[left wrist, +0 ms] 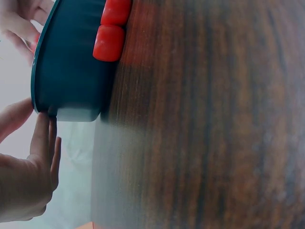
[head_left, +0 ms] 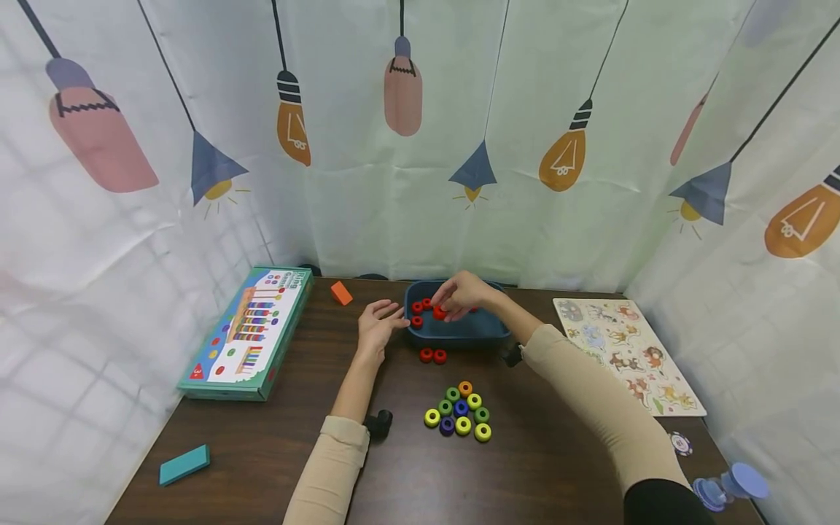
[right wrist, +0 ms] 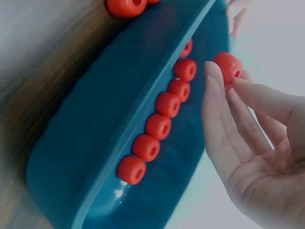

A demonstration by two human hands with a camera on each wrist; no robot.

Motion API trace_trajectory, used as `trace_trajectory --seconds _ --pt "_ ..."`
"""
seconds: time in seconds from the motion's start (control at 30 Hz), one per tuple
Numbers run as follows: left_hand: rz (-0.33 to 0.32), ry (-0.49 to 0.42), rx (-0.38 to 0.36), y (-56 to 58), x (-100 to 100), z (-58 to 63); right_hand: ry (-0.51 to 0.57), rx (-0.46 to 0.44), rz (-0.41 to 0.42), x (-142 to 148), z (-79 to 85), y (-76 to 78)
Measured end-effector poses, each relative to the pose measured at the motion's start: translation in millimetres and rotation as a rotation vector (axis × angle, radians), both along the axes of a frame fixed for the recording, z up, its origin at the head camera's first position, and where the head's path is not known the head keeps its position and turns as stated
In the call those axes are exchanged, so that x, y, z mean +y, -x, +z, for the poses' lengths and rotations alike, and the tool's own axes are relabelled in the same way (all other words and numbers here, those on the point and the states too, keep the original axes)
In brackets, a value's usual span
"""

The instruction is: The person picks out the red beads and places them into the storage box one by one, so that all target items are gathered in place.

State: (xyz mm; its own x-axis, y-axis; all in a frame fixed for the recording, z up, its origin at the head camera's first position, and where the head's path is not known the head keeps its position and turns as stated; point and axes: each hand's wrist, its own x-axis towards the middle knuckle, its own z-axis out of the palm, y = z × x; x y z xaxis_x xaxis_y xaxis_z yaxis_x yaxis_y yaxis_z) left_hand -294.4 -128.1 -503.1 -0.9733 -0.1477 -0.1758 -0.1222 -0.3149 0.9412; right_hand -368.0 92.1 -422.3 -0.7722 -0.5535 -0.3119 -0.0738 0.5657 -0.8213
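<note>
My right hand [head_left: 467, 290] is over the dark blue basin [head_left: 459, 334], pinching a red bead [right wrist: 227, 66] between thumb and fingertips. Inside the basin, several more red beads [right wrist: 167, 105] form a row along the near wall in the right wrist view. At the basin's left end is my left hand [head_left: 377, 329], fingers fairly straight and fingertips right at the rim and outer wall. Two red beads [left wrist: 108, 43] sit side by side on the table, close to the basin's near side.
Nearer on the wooden table is a cluster of yellow, green, blue and orange beads [head_left: 461, 407]. A boxed toy [head_left: 246, 332], an orange block [head_left: 341, 293] and a teal block [head_left: 184, 464] are leftward. An animal-picture board [head_left: 623, 354], a round chip [head_left: 680, 443] and a blue plastic object [head_left: 728, 485] lie rightward.
</note>
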Motion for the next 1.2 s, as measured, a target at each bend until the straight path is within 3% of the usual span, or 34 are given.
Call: trace_trajectory --seconds 0.23,0.77,1.0,1.2 --pt "0.008 0.005 0.003 -0.2 0.8 0.0 -0.043 -0.033 -0.031 -14.5 -24.6 22.8" --pt "0.004 0.011 0.0 1.6 0.6 -1.6 -0.119 -0.053 -0.035 -27.8 -45.3 29.0" --pt "0.009 0.017 -0.002 -0.5 0.8 0.2 -0.097 -0.006 -0.02 -25.2 -30.3 18.4" --pt "0.013 0.01 -0.002 0.1 1.4 1.1 -0.021 0.107 0.06 -17.9 -4.3 -8.0"
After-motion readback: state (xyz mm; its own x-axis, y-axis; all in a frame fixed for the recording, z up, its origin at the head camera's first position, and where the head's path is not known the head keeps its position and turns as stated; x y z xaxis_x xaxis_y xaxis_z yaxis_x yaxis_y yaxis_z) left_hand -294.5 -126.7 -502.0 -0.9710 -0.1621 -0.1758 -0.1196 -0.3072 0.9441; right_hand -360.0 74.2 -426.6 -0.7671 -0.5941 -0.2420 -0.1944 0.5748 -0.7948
